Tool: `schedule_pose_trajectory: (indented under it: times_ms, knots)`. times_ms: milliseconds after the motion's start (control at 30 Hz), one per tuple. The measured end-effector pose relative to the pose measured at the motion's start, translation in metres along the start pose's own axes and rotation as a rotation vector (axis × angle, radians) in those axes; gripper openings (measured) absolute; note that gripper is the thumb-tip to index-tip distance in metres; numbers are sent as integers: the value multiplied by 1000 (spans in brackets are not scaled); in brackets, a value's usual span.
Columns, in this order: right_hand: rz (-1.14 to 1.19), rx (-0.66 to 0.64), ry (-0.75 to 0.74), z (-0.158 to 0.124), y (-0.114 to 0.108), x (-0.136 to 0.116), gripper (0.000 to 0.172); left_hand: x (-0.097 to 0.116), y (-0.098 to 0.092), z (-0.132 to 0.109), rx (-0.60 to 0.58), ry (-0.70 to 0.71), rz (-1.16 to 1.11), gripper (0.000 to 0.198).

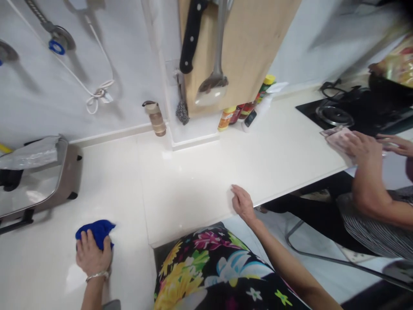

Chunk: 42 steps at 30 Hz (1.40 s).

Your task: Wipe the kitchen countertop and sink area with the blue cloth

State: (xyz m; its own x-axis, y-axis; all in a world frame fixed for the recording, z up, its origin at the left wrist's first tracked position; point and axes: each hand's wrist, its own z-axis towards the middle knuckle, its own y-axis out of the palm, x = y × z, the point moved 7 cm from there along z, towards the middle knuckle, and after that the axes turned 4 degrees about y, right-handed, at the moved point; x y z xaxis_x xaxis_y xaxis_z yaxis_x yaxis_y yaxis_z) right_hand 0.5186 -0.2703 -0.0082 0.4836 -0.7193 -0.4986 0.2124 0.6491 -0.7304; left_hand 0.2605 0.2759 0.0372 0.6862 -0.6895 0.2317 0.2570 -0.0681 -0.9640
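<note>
My left hand (91,255) holds a bunched blue cloth (100,229) against the white countertop (183,185), the fingers laid over it and the thumb to one side. A bracelet circles that wrist. My right hand (242,202) rests at the counter's front edge, loosely bent and holding nothing, its fingertips on the surface. Left of the cloth stands a brown electric pan (61,176) with a glass lid and a clear plastic bag (32,155) on top.
A co-worker's hand (364,148) presses a pinkish cloth (337,137) beside the black stove (364,112). Along the wall stand a brown bottle (157,120) and several condiment bottles (227,118). A ladle (214,82), a black-handled knife (192,36) and a steel scrubber (182,113) hang near a cutting board (251,43).
</note>
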Motion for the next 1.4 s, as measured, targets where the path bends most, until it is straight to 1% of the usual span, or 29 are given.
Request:
schedule_pose_trajectory:
  times_ms: [33,100,200,333,400,500,600,667,733,800,867,900,967,1000,1067,1133,1200,1267,1300,1367,1400]
  knots:
    - [-15,2,14,-1,-2,4,41,10,4,0,-17,38,-1,83]
    - [-52,2,40,-3,0,8,41,39,13,-3,-46,149,-13,81]
    - [-85,20,81,-4,4,7,41,91,30,-13,-79,332,-38,74]
    - [-92,25,86,-4,6,5,40,176,55,-34,-104,631,-93,66]
    - [-100,30,78,-4,5,4,39,222,68,-47,-150,799,-116,67]
    - [-111,39,73,-3,3,3,40,292,86,-63,-209,991,-140,67]
    - [-112,42,72,-2,4,1,41,356,101,-75,-257,1096,-201,70]
    - [-108,44,73,-1,5,0,43,392,109,-83,-275,1132,-241,72]
    - [-103,48,82,0,6,1,42,417,115,-89,-282,1137,-284,74]
    - [-84,61,91,2,5,2,41,428,117,-91,-290,1144,-338,73]
    - [-61,108,112,7,-1,0,41,428,117,-90,-317,1193,-410,69]
    - [-54,137,122,11,-4,-2,42,423,115,-87,-334,1219,-455,67]
    - [-50,159,121,20,-7,-16,46,405,112,-74,-360,1217,-555,62]
    - [-57,134,107,26,-4,-27,49,391,111,-62,-361,1173,-597,60]
    - [-95,16,76,38,11,-54,56,357,110,-34,-334,1023,-630,58]
    - [-171,-125,82,47,32,-78,62,316,109,-9,-287,882,-612,58]
    - [-256,-221,119,54,51,-91,63,272,103,11,-211,758,-569,58]
    - [-307,-276,124,58,62,-92,62,229,89,23,-112,664,-500,58]
    - [-318,-298,108,60,65,-88,61,209,81,25,-64,622,-450,59]
    - [-330,-331,75,62,64,-71,61,172,64,26,9,501,-320,60]
    - [-342,-334,80,64,60,-57,60,156,57,24,20,432,-253,61]
